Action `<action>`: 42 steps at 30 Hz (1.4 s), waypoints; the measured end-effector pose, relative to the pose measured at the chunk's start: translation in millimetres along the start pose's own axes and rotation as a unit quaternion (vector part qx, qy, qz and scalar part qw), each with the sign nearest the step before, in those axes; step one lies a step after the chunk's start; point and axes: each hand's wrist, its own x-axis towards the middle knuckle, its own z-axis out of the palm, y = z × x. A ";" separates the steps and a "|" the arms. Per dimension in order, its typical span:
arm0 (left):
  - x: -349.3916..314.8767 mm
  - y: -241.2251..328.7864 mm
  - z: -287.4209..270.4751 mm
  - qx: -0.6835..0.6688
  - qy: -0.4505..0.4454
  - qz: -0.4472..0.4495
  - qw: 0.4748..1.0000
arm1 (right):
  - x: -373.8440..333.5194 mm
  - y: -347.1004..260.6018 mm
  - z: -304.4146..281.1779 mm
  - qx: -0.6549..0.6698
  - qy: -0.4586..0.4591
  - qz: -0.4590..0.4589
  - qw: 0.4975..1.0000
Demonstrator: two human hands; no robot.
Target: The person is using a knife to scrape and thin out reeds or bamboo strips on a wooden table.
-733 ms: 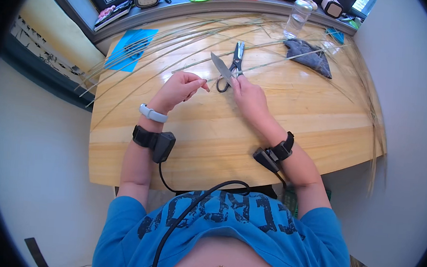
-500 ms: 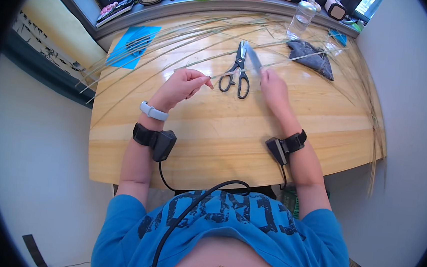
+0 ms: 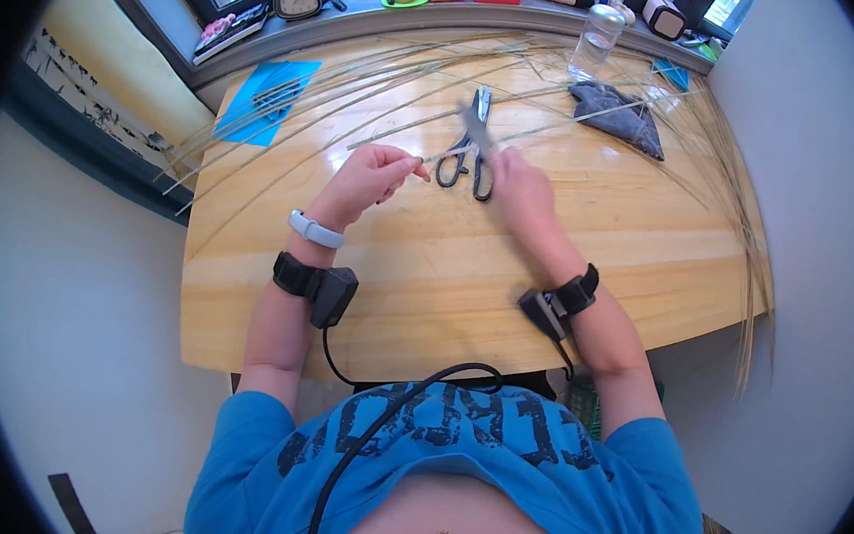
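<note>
My left hand (image 3: pixel 366 180) is closed in a pinch on the end of a thin pale-green bamboo-like strip (image 3: pixel 442 155), which slants away to the right. My right hand (image 3: pixel 525 192), slightly blurred, grips a knife; its grey blade (image 3: pixel 475 128) points up and to the left, above the strip. Whether the blade touches the strip I cannot tell. Beneath the blade, a pair of scissors (image 3: pixel 484 183) with black handles lies on the table, partly covered by the knife and my right hand.
Many long thin strips (image 3: pixel 362 77) spread over the far side of the wooden table (image 3: pixel 394 305), and more hang over its right edge. A blue sheet (image 3: pixel 248 122) lies at the left. A dark bag (image 3: pixel 619 122) and a clear jar (image 3: pixel 595 47) stand back right, below a cluttered windowsill (image 3: pixel 366 26).
My right hand has moved left with the knife, and the blade has swung over the scissors, tilting further left. My left hand keeps its pinch, almost in place.
</note>
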 end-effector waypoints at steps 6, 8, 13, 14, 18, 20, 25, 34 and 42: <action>0.4 -5.1 1.6 0.004 -0.002 0.008 1.000 | -2.4 -14.7 -2.8 0.066 -0.033 -0.031 0.997; 0.6 -3.4 1.8 0.007 -0.002 0.011 1.000 | 13.2 12.7 -12.4 0.048 -0.026 0.006 0.998; 7.5 -16.2 6.0 -0.003 -0.016 -0.007 1.000 | -17.9 -29.7 3.3 0.039 -0.022 -0.068 0.997; 7.0 -16.5 6.5 -0.004 -0.013 -0.006 1.000 | -23.9 -40.6 0.6 0.024 -0.051 -0.082 0.995; 2.5 -7.5 7.4 -0.015 -0.023 -0.006 1.000 | -0.7 -7.4 0.1 0.036 -0.007 -0.028 0.999; 2.8 -4.3 5.9 -0.020 -0.034 -0.017 0.999 | 11.2 16.3 2.3 0.015 0.035 -0.022 0.999; -1.3 4.3 3.3 -0.047 -0.067 -0.050 0.995 | 13.1 6.8 -11.5 0.510 -0.140 0.227 0.818; -13.6 25.8 -0.4 -0.002 -0.100 -0.092 0.991 | 17.0 24.7 -7.7 0.713 -0.123 0.244 0.645; -12.8 18.6 -14.0 0.034 -0.128 -0.042 0.990 | 21.2 21.9 -5.7 0.593 -0.069 0.233 0.768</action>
